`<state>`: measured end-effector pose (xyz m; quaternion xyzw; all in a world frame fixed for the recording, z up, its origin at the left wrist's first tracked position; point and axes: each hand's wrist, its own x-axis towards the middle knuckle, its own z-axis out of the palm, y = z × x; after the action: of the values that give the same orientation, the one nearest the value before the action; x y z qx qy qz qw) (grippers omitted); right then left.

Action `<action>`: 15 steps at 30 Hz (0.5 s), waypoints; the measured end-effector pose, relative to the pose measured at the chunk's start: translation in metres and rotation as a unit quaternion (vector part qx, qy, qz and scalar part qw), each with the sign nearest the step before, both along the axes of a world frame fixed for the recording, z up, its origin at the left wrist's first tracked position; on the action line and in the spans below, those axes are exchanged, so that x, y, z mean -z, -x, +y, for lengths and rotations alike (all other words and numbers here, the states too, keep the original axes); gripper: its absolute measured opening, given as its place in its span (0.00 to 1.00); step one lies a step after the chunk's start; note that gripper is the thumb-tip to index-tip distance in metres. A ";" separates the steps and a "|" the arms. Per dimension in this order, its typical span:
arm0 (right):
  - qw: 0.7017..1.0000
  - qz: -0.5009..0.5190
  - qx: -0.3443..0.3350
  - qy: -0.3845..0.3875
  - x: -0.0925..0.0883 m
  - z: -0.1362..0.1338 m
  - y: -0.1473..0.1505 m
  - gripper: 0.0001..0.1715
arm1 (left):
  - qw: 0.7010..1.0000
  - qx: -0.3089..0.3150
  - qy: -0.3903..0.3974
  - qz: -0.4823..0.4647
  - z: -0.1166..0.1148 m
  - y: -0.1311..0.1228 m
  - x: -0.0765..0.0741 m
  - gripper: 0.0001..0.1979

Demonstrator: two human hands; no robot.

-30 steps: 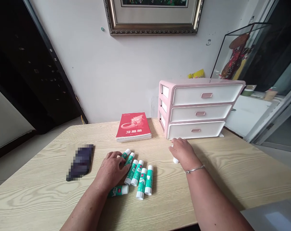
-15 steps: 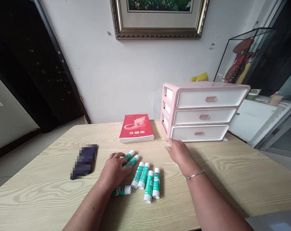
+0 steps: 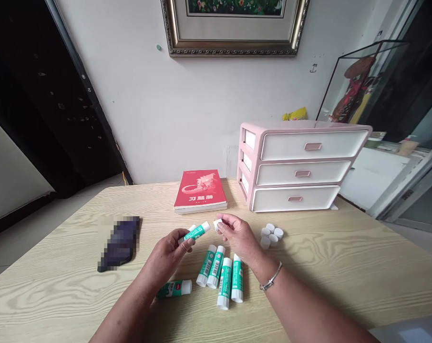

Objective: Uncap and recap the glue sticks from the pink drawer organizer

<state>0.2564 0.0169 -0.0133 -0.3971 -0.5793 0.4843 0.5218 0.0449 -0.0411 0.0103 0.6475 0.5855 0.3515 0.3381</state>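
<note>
My left hand [image 3: 176,245] is closed around a green-and-white glue stick [image 3: 197,232], its white end pointing right. The white tip of another glue stick shows just behind it; I cannot tell whether the hand holds that one too. Just right of that end, my right hand [image 3: 239,233] pinches a small white cap [image 3: 217,224], a little apart from the stick. Several glue sticks [image 3: 216,267] lie below the hands. One more glue stick [image 3: 176,288] lies sideways, partly behind my left forearm. Several loose white caps [image 3: 271,234] sit in a cluster right of my right hand.
A red book [image 3: 200,189] lies at the back of the wooden table [image 3: 51,305]. Right of it stands a pink-and-white drawer unit [image 3: 302,166]. A dark, pixelated item [image 3: 121,243] lies at left. A grey object [image 3: 412,328] fills the bottom right corner.
My right hand has moved left from in front of the drawers, and a white cap now shows in its fingers. My left hand has raised a glue stick. The cap cluster is now uncovered.
</note>
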 end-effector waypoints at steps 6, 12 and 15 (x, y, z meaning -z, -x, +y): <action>0.999 -0.011 -0.025 -0.033 -0.008 -0.009 -0.002 0.24 | 0.998 0.036 0.025 -0.046 -0.002 -0.003 0.004 0.25; 0.999 -0.008 -0.030 -0.040 -0.006 -0.010 -0.002 0.25 | 0.993 0.062 0.030 -0.097 -0.003 -0.003 0.004 0.24; 0.999 -0.003 -0.027 -0.045 -0.006 -0.010 -0.002 0.25 | 0.989 0.074 0.033 -0.122 -0.004 -0.002 0.005 0.24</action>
<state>0.2583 0.0068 -0.0070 -0.3591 -0.6127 0.4699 0.5242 0.0470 -0.0452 0.0056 0.6299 0.5012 0.3828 0.4533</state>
